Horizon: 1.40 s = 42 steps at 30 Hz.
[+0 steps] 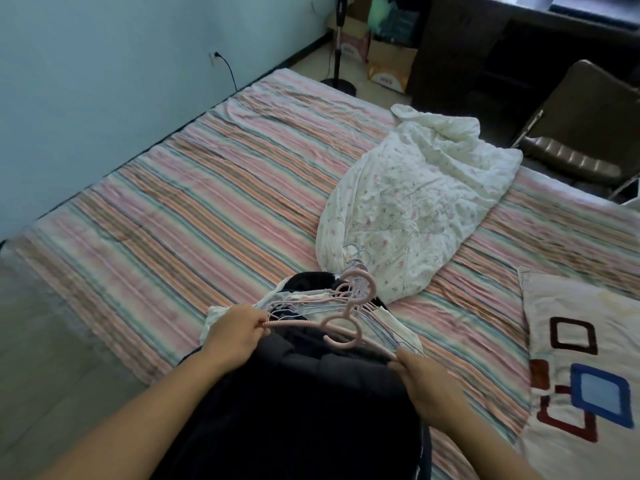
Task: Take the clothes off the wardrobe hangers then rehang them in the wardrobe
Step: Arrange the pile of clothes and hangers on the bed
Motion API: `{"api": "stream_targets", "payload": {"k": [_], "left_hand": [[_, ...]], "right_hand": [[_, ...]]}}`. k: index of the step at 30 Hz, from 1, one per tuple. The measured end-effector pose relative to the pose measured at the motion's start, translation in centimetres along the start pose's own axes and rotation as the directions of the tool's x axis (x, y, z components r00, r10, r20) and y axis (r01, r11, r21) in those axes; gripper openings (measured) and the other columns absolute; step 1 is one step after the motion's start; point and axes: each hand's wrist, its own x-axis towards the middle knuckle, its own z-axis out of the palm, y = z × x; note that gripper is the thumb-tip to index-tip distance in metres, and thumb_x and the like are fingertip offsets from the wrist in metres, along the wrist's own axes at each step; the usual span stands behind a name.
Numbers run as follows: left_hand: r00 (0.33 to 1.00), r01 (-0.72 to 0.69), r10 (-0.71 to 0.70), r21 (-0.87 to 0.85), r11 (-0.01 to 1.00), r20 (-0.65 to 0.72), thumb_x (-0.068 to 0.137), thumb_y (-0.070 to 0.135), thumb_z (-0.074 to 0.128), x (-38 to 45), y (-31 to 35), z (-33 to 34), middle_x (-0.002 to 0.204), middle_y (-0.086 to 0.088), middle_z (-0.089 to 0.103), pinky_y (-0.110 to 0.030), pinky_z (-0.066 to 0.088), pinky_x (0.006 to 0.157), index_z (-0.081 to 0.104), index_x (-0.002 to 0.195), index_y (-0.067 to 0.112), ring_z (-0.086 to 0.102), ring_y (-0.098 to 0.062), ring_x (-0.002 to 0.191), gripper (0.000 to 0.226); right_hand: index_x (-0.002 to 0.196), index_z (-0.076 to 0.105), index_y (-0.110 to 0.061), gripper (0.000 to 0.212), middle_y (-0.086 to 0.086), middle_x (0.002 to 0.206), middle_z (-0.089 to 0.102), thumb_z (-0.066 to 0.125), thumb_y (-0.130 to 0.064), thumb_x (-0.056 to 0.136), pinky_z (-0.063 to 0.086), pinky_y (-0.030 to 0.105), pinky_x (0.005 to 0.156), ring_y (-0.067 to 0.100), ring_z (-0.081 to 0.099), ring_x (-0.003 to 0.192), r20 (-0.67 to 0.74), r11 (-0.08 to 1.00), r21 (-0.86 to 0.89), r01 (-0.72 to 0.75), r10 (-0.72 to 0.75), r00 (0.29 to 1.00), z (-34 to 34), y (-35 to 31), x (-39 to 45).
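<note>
Your left hand point(231, 333) and right hand point(426, 385) each pinch one end of the pink hanger point(332, 327) atop one dark padded jacket point(294, 410) on the striped bed point(173, 202); several more hangers point(353, 282) lie behind, uncountable.

1. Wide bare stretch of bed point(194, 202) lies open ahead and left.
2. Quilt point(408, 209) bunches up just beyond the hangers point(346, 306), blocking forward-right.
3. Pillow point(581, 375) crowds the right edge.
</note>
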Motion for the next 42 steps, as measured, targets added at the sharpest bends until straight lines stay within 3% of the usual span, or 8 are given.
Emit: {"api": "stream_targets", "payload": {"k": [7,13,17,21,26,32,38,42], "left_hand": [[0.989,0.052,-0.084,-0.251,0.967,-0.121,0.089,0.016,0.068,-10.3,-1.2,-6.7,0.070,0.002,0.060,-0.032,0.041,0.067,0.060,0.071,0.024,0.058,-0.020,0.075,0.021],[0.938,-0.063,-0.108,-0.468,0.882,-0.331,0.084,0.015,0.076,-21.2,-3.1,-11.2,0.053,0.018,0.057,-0.011,0.037,0.053,0.066,0.065,0.031,0.052,0.004,0.053,0.027],[0.878,-0.100,-0.179,-0.535,0.839,-0.444,0.083,0.017,0.078,-29.4,-4.4,-14.4,0.060,0.009,0.064,-0.026,0.046,0.061,0.071,0.071,0.026,0.055,-0.001,0.057,0.017],[0.826,-0.146,-0.200,-0.542,0.828,-0.528,0.083,0.016,0.078,-39.0,-5.6,-17.9,0.055,0.009,0.059,-0.022,0.041,0.054,0.072,0.073,0.021,0.049,-0.001,0.051,0.013],[0.760,-0.115,-0.255,-0.511,0.852,-0.597,0.082,0.022,0.079,-51.1,-7.9,-20.6,0.065,0.008,0.065,-0.037,0.054,0.051,0.072,0.079,0.028,0.057,-0.006,0.055,0.009],[0.572,-0.222,-0.243,-0.433,0.874,-0.783,0.080,0.043,0.072,-62.9,-9.0,-22.2,0.063,0.008,0.063,-0.013,0.042,0.050,0.070,0.085,0.038,0.054,-0.002,0.055,0.008],[0.366,-0.185,-0.274,-0.358,0.915,-0.889,0.081,0.047,0.066,-72.9,-9.2,-22.5,0.082,0.008,0.070,-0.015,0.051,0.065,0.071,0.093,0.035,0.066,-0.011,0.078,0.018],[0.303,-0.084,-0.304,-0.343,0.936,-0.903,0.082,0.049,0.065,-78.4,-9.3,-22.6,0.086,0.007,0.071,-0.020,0.055,0.065,0.070,0.098,0.041,0.067,-0.012,0.080,0.019]], "right_hand": [[0.075,0.054,-0.013,0.026,-0.004,0.069,0.054,0.060,-0.025,0.097,0.042,0.037,0.068,0.016,0.052,0.069,-0.137,0.976,0.180,0.125,-0.101,0.985,-4.3,-7.6,-5.6],[0.074,0.068,-0.009,0.019,-0.006,0.057,0.045,0.068,-0.016,0.092,0.029,0.019,0.051,0.003,0.039,0.053,-0.246,0.880,0.395,0.262,-0.174,0.954,-7.5,-15.1,-11.1],[0.076,0.070,-0.012,0.019,-0.007,0.056,0.042,0.068,-0.020,0.093,0.027,0.020,0.051,0.003,0.037,0.053,-0.265,0.823,0.428,0.372,-0.280,0.923,-8.9,-20.4,-15.5],[0.080,0.072,-0.014,0.017,0.020,0.064,0.053,0.066,-0.022,0.093,0.034,0.030,0.059,0.013,0.045,0.059,-0.289,0.790,0.362,0.495,-0.410,0.865,-10.4,-26.9,-20.8],[0.083,0.073,-0.022,0.013,0.006,0.060,0.058,0.065,-0.027,0.093,0.036,0.023,0.053,0.008,0.046,0.052,-0.274,0.708,0.265,0.654,-0.595,0.755,-11.2,-34.4,-26.9],[0.086,0.074,-0.024,0.010,0.020,0.065,0.054,0.067,-0.025,0.092,0.037,0.041,0.058,0.032,0.045,0.058,-0.284,0.524,0.324,0.788,-0.740,0.609,-10.9,-42.7,-32.1],[0.089,0.076,-0.030,0.010,0.017,0.066,0.058,0.069,-0.022,0.091,0.043,0.041,0.062,0.035,0.053,0.063,-0.271,0.372,0.359,0.856,-0.836,0.477,-9.8,-50.1,-36.1],[0.084,0.074,-0.025,0.009,0.016,0.067,0.061,0.069,-0.025,0.091,0.044,0.046,0.061,0.035,0.055,0.062,-0.190,0.278,0.339,0.899,-0.916,0.354,-9.1,-54.2,-38.1]]}}
